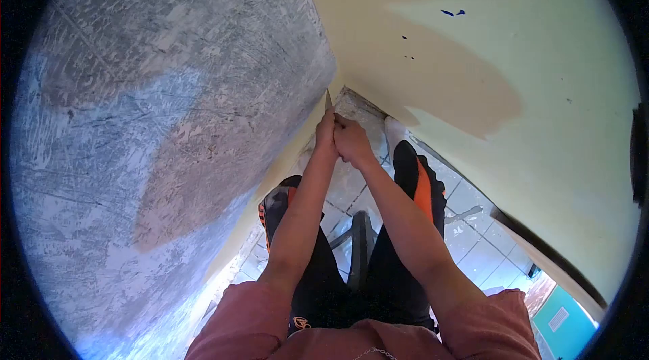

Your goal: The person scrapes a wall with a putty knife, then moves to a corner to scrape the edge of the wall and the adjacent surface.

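Observation:
My left hand [326, 131] is closed around the handle end of a thin pointed metal blade [328, 100], which points up toward the wall corner. My right hand [351, 140] is closed beside it, its fingers against my left hand; what it grips, if anything, is hidden. The blade lies close to the lower edge of the grey, rough-textured wall [203, 89], where that surface meets a yellow strip. To the right stands the smooth cream wall [473, 76].
Black-and-orange shoes [422, 181] stand on the tiled floor [466, 238]. A dark stool or stand part [361, 245] is between my legs. Near the right shoe is a pale object [394, 131]. A teal panel [564, 323] shows at the lower right.

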`<state>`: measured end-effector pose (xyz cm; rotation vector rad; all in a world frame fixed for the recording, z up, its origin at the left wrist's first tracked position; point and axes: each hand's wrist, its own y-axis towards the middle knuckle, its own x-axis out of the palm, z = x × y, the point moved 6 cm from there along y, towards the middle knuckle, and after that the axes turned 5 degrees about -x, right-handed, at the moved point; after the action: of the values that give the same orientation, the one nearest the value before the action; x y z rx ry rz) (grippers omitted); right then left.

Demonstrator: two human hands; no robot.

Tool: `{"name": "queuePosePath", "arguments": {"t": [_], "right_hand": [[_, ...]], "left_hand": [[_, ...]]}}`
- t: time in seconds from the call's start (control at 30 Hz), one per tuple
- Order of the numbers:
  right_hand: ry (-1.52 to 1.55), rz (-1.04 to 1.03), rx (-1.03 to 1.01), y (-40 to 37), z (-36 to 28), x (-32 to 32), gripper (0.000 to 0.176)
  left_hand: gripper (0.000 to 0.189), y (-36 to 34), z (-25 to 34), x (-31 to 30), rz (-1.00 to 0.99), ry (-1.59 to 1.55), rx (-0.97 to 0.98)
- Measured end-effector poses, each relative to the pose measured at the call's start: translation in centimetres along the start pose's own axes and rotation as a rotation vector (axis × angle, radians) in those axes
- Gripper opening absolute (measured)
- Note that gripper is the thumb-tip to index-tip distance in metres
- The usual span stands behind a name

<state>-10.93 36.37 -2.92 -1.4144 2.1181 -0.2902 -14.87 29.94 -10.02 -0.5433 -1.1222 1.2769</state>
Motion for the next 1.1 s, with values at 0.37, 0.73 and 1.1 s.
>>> {"name": "queuePosePath", "arguments": {"t": [0.37, 0.73, 1.1], "right_hand": [[0.515, -0.027, 0.178, -0.5, 0.2, 1.2, 0.036], [0.721, -0.079, 0.255, -2.4, -0.1, 1.9, 0.038], [0.472, -0.048, 0.215, -3.6, -2.1, -1.8, 0.038]], "left_hand": [[0.025, -1.6, 2.3, 0.9, 0.042, 0.266, 0.066], [0.022, -4.4, 2.4, -0.4, 0.166, 0.289, 0.006], [0.013, -2.2, 1.0, 0.9, 0.014, -0.021, -0.06]]}}
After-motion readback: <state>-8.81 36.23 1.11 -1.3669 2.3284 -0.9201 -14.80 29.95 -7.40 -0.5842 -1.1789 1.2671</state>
